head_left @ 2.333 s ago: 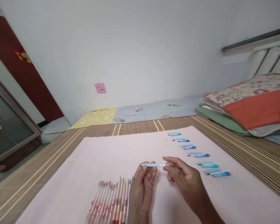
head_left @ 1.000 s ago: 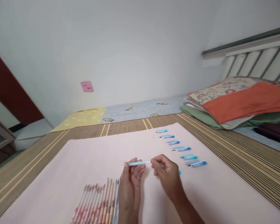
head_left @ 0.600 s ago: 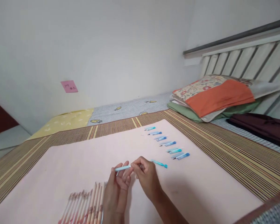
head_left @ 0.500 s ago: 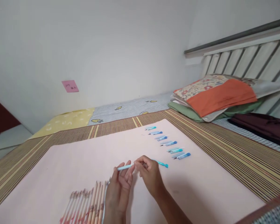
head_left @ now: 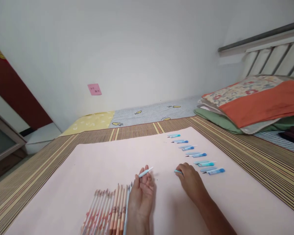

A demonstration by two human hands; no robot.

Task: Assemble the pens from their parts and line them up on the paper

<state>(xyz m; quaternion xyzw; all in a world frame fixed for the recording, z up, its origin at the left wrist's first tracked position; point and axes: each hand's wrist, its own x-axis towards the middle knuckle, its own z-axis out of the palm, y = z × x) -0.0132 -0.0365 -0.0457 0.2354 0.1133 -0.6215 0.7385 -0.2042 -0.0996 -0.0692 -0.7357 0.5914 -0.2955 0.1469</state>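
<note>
My left hand is turned palm up, its thumb and fingers closed on a light blue pen part with a thin white tip pointing up and right. Farther right, my right hand reaches down to the sheet, fingers closed round a teal pen part that is mostly hidden beneath them. Beyond it, blue and teal pens in separate parts lie in several small groups, slanting down the sheet's right side. Close by my left wrist lies a row of pens: beige ones and clear ones with reddish marks.
A pale pink sheet covers much of a striped mat. Folded cloths are piled at the back right, near a white radiator. A pink note is stuck to the wall.
My right hand has moved away from my left, down to the teal pen part on the sheet. The white tip in my left hand is now uncovered. The view has turned left.
</note>
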